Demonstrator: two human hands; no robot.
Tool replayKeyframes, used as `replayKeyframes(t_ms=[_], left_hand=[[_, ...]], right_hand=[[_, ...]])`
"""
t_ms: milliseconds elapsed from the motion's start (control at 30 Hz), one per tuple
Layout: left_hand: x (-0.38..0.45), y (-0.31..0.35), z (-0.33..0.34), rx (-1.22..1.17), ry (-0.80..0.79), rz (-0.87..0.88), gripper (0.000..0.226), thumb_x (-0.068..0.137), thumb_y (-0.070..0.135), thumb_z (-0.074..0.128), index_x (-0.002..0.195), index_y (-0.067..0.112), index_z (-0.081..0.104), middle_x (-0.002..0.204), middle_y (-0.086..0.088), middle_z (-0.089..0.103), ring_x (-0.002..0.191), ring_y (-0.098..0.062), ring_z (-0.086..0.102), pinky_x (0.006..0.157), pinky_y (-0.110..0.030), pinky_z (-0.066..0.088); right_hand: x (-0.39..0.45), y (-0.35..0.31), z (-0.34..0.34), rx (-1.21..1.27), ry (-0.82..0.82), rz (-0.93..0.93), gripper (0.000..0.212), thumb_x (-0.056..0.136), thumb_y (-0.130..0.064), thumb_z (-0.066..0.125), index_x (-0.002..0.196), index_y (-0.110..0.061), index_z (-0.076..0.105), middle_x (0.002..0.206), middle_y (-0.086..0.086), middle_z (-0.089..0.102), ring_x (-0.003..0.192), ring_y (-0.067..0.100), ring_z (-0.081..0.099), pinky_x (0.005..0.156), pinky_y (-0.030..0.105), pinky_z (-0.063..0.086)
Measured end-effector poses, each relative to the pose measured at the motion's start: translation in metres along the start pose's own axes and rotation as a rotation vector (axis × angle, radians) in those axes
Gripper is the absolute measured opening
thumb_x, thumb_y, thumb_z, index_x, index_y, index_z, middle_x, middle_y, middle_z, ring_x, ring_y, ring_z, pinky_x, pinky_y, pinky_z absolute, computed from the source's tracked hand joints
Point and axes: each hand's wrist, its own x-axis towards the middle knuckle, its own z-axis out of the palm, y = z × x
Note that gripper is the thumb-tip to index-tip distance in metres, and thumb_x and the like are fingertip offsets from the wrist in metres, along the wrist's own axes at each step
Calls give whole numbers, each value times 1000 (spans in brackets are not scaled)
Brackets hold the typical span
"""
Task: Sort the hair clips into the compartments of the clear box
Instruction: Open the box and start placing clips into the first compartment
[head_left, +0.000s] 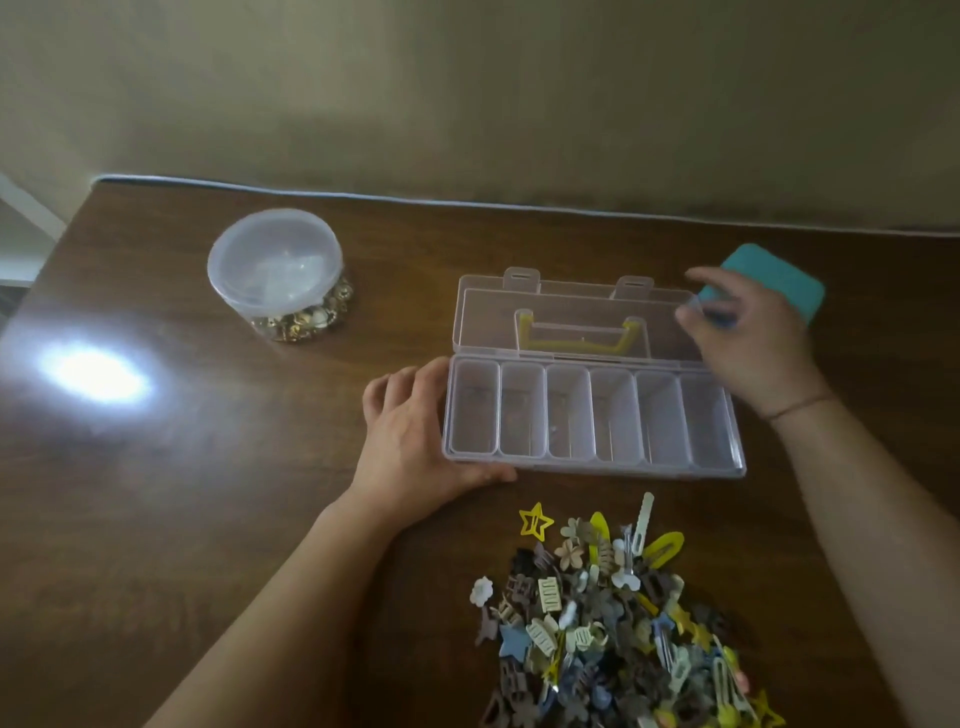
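The clear box (592, 466) lies open in the middle of the brown table, its several compartments holding nothing. Its lid (571, 306) is folded back flat, with a yellow handle showing through it. My left hand (410, 447) grips the box's left end, thumb along the front edge. My right hand (753, 338) is blurred over the lid's right end, fingers spread, fingertips at the lid's corner. A heap of mixed hair clips (623, 623) lies in front of the box, with a yellow star clip (536, 519) at its near-left edge.
A round lidded plastic tub (275, 260) with small gold pieces at its bottom stands at the back left. A teal flat object (779, 280) lies behind my right hand. The wall runs along the table's far edge. A bright glare spot sits on the left.
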Motion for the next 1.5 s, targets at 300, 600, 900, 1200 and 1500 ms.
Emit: replayKeyframes(t_ms=[300,600,900,1200,1500], left_hand=[[-5,-4,8,-1,101,84,111,47,87,63,139,33,32,130,26,29,129,-4,28,114,-33,14],[-9,-2,13,-27,103,98,118,44,87,61,142,32,25,143,14,36,132,-9,30,116,-39,17],[-45,-6,2,-64,24,76,106,49,81,67,139,39,28,130,21,41,121,-7,33,106,-34,23],[-52,-9,1,-63,76,116,99,48,84,65,131,42,33,119,28,39,116,-3,32,103,-35,21],[-46,-5,4,-70,141,45,102,56,77,69,140,40,27,131,19,45,126,-12,34,108,-39,21]], right_hand=[[-147,-58,45,-612,-479,-799,20,84,-14,64,97,-29,67,92,-8,67,69,19,65,57,36,55],[-149,-69,76,-971,-360,-757,9,94,-18,54,97,-21,61,67,-2,32,79,27,57,67,37,49],[-173,-97,35,-166,-30,-681,10,87,-32,66,92,-33,74,82,-19,69,65,-13,56,59,9,36],[-150,-97,56,-184,-32,-687,14,84,-34,71,97,-30,74,89,-15,73,76,-9,62,73,19,51],[-162,9,-12,-349,-320,-386,27,81,-29,73,84,-56,70,76,-19,71,69,5,64,62,26,52]])
